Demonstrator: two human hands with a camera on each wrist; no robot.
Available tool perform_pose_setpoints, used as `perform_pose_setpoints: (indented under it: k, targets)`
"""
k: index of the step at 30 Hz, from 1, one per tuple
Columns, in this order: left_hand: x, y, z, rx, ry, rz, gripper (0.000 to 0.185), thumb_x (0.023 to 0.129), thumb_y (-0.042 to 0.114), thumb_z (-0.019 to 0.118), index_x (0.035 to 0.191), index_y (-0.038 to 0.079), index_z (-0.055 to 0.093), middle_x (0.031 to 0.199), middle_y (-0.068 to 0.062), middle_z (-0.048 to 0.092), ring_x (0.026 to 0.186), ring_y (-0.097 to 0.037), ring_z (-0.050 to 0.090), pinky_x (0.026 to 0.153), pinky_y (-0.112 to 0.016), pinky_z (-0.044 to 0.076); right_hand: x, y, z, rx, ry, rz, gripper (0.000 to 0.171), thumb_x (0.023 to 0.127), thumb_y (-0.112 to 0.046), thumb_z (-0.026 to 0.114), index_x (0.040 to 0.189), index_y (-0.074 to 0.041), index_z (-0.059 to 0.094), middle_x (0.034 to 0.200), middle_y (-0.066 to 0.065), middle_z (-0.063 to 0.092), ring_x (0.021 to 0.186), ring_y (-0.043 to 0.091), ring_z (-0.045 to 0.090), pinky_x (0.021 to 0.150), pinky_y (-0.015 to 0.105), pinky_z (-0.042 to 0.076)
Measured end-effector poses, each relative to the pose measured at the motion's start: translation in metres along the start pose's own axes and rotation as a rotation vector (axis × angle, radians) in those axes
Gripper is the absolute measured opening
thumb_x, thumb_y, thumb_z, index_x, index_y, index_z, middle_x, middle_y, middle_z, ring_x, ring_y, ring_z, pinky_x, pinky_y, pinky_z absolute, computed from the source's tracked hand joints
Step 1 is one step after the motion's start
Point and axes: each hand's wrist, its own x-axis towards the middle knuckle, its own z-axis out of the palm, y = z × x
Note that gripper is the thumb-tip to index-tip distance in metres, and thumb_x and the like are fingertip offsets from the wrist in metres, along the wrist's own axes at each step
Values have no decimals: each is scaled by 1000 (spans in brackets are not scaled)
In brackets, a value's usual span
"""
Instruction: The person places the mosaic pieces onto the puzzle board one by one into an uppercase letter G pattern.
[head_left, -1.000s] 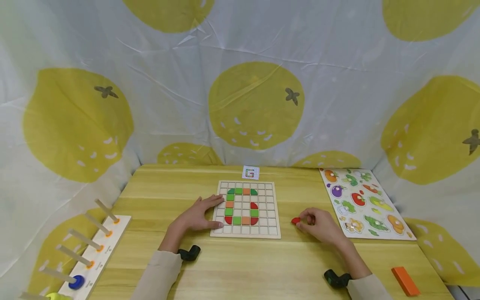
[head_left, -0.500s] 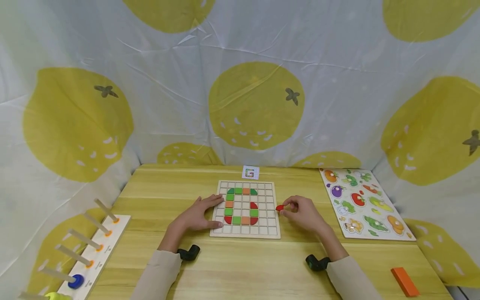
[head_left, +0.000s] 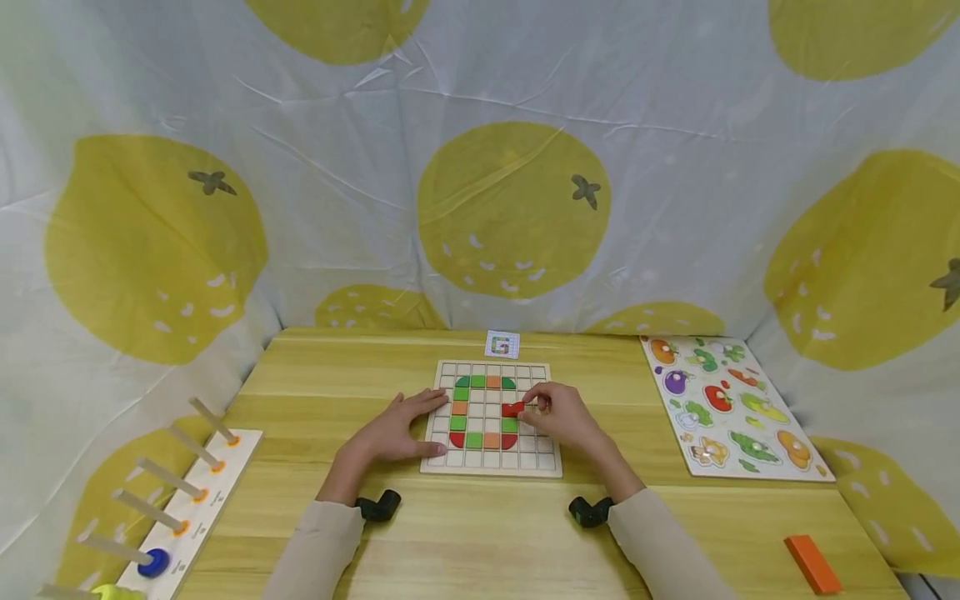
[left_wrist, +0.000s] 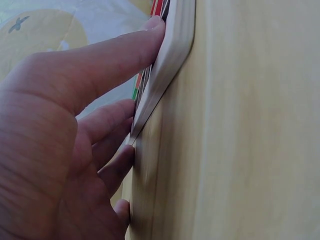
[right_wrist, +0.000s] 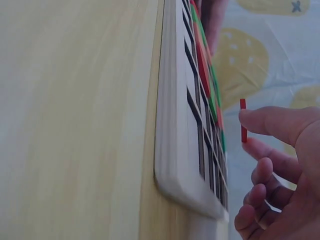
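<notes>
A square wooden grid board (head_left: pixel 543 460) lies on the table, with green, orange and red tiles forming a G-like outline. My left hand (head_left: pixel 397 429) rests on its left edge, fingers extended; the left wrist view shows the thumb (left_wrist: pixel 135 47) against the board's side. Thumb and forefinger of my right hand (head_left: pixel 561 414) pinch a thin red tile (right_wrist: pixel 243 125). That hand is over the right half of the board, and the right wrist view shows the tile clear of the surface. In the head view the held tile overlaps the red piece on the board.
Behind the board lies a small pattern card (head_left: pixel 502 344). A vegetable puzzle board (head_left: pixel 738 454) is at the right, with an orange block (head_left: pixel 812 564) nearer the front. Along the left stands a peg rack (head_left: pixel 238 454) with a blue ring (head_left: pixel 154 562).
My right hand has carried the red tile leftward and slightly away from me, from the table beside the board to over its grid. My left hand has stayed in place.
</notes>
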Motion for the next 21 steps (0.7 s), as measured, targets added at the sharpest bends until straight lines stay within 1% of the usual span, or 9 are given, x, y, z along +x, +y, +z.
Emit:
perform_pose_setpoints:
  k: [5,9,11,18,21]
  targets:
    - [-1,1,-2,6,-6,1,91,85,57,78,159,19,42,169,-6,32,158,-33,27,130,-60,8,11,-5,15,-7,-7,-44,16,90,-20,81,101,-12,74,72,0,50,63,13,42,61,25,35]
    - [0,2,-2,4,-1,-5,91,85,56,79,159,19,42,169,-6,33,157,-33,27,130,-60,8,17,-9,22,-19,-12,-76,16,90,-21,80,100,-11,74,70,-1,50,62,12,42,62,25,37]
    - [0,4,-3,3,-2,-11,90,84,56,79,159,20,43,169,-5,33,157,-33,27,130,-60,7,18,-11,25,-15,-22,-69,16,90,-21,80,101,-10,74,70,0,50,62,13,42,62,26,37]
    - [1,4,-3,4,-4,-19,90,84,57,79,159,21,43,169,-4,33,158,-31,27,130,-59,7,20,-14,33,-21,-37,11,20,91,-25,80,106,-12,73,73,-1,52,65,14,46,64,27,40]
    - [-1,4,-2,-3,-4,-23,90,84,55,80,158,20,44,168,-5,34,157,-32,27,130,-59,7,20,-13,36,-30,-42,5,20,91,-24,80,106,-12,73,73,0,53,65,14,46,64,28,40]
